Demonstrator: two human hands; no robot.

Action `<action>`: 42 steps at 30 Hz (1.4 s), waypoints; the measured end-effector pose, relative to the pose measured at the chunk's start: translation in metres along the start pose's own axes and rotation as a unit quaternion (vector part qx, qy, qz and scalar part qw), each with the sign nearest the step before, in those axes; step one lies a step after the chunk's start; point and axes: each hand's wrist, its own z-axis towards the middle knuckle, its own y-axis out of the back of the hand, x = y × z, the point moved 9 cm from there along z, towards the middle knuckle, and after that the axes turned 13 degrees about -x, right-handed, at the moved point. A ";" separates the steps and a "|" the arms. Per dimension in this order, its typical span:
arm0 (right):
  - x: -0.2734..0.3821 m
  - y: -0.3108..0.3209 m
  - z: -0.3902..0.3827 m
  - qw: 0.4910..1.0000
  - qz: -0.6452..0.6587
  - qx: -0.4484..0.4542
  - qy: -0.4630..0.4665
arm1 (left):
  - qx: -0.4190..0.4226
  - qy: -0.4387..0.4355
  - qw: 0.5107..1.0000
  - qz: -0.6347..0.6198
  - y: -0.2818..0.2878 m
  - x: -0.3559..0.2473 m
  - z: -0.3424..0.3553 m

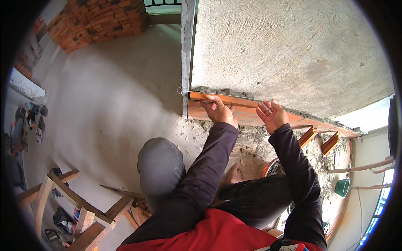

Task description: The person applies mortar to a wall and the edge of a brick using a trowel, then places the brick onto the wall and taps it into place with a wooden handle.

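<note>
My left hand (pixel 220 111) is closed on a long orange brick strip (pixel 238 100) at the foot of the rough plastered wall (pixel 289 50), near its left end. A thin taut string runs along the strip beside a grey vertical edge board (pixel 185 62). My right hand (pixel 274 117) is open beside the strip, farther right, palm turned up with fingers apart and slightly bent. Below the strip runs a band of orange brickwork (pixel 201 110). Two small bundles of orange strips (pixel 308 136) lean against it to the right.
A brick stack (pixel 98 23) stands at back left. A wooden trestle (pixel 63 192) and scattered tools (pixel 31 119) lie left. Rubble covers the floor below the wall. An orange bucket (pixel 270 166) is partly hidden by my right arm; a green bucket (pixel 342 186) and pipes (pixel 351 169) are right.
</note>
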 end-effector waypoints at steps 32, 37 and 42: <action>-0.030 -0.002 0.025 0.998 -0.058 -0.009 0.012 | -0.052 -0.091 0.993 0.046 0.013 0.014 0.026; -0.034 -0.002 0.029 0.997 -0.073 -0.019 0.021 | -0.068 -0.107 0.991 0.051 0.013 0.008 0.023; -0.033 -0.003 0.030 0.995 -0.085 -0.030 0.044 | -0.062 -0.096 0.992 0.048 0.012 0.004 0.018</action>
